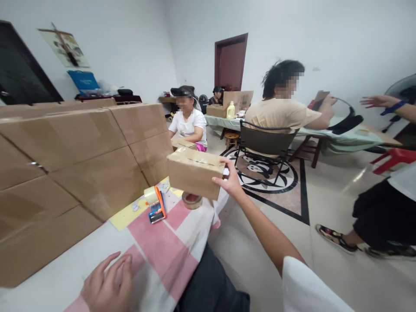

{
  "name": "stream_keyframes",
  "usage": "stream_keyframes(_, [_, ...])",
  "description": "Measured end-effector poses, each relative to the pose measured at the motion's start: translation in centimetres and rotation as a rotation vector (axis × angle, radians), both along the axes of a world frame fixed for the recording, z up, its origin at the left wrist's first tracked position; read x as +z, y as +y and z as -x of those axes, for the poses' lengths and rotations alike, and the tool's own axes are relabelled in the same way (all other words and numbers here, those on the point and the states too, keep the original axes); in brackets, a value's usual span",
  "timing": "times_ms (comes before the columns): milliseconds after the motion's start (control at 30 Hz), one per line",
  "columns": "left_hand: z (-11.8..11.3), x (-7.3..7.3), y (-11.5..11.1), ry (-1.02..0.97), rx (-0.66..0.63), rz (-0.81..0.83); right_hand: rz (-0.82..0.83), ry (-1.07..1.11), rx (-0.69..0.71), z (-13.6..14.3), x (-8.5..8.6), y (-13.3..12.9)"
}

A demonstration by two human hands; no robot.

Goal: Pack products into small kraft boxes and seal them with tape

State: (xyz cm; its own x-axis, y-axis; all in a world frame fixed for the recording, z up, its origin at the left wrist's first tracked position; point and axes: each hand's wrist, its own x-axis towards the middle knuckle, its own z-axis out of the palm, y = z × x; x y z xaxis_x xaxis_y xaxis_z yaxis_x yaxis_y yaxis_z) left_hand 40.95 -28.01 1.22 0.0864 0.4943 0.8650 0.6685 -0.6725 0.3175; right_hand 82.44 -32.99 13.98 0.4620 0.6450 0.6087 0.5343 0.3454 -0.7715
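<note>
So, two hands of the wearer's in view, and only one is busy. The right hand [230, 178] has one cardboard box [195, 173] pinched at its near right corner, thumb on the side and fingers over the end. The box is held up tilted around the far right edge of the table [143, 264], taped seam on top. The left hand [108, 281] is down at the near end, fingers loosely apart and half curled; can't tell if it's touching the cloth.

On the pink-and-white cloth I count one orange-and-blue tape dispenser [157, 209] with one clear roll on it, plus one loose tape roll [192, 200] that looks to be just below the box. Left side is one big wall of stacked cartons [87, 143], cut off by the frame, so no honest total from me.

Other people: one in a white T-shirt [198, 125] with one more box in front, one in a beige shirt [269, 110] on one folding chair [268, 139], one small figure way back. Also one yellow bottle [230, 111] and one red stool [394, 158].
</note>
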Motion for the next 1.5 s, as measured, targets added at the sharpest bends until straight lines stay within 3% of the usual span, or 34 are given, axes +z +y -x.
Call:
stream_keyframes(67, [-0.2, -0.9, 0.1, -0.017, -0.019, 0.075, 0.029, -0.101, -0.14, -2.7, -0.9, 2.5])
stream_keyframes(167, [-0.4, -1.3, -0.2, -0.052, -0.011, 0.194, 0.122, -0.19, -0.228, -5.3, -4.0, 6.5])
stream_keyframes(267, [-0.5, -1.1, -0.6, -0.059, -0.006, 0.295, 0.214, -0.207, -0.26, -6.1, -7.3, 9.5])
stream_keyframes(367, [-0.7, -0.7, -0.9, -0.039, -0.011, 0.377, 0.233, -0.237, -0.298, -6.4, -8.8, 11.4])
stream_keyframes(533, [-0.6, -0.4, -1.2, -0.049, 0.008, 0.452, 0.248, -0.297, -0.322, -8.0, -8.5, 12.7])
stream_keyframes(733, [0.4, -1.7, -0.8, -0.036, 0.018, 0.543, 0.255, -0.414, -0.337, -10.0, -8.9, 13.7])
stream_keyframes(867, [0.2, -2.1, -0.4, -0.046, -0.05, 0.544, 0.264, -0.411, -0.372, -10.6, -8.9, 15.6])
stream_keyframes(1067, [0.3, -0.8, -0.8, -0.177, -0.056, 0.532, 0.347, -0.416, -0.361, -9.5, -7.7, 15.7])
stream_keyframes(1133, [1.9, 0.0, -1.0, -0.245, -0.002, 0.54, 0.283, -0.437, -0.51, -7.2, -7.0, 15.0])
stream_keyframes(1233, [6.6, 1.5, -0.9, -0.34, 0.115, 0.515, 0.065, -0.55, -0.422, -0.5, -5.7, 14.6])
stream_keyframes(1367, [15.6, 3.4, 0.6, -0.545, 0.372, 0.382, 0.003, -0.541, 0.087, 14.5, -4.7, 14.8])
stream_keyframes(1500, [24.6, 4.3, 4.8, -0.754, 0.555, 0.321, 0.058, -0.513, 0.703, 31.7, -5.9, 15.9])
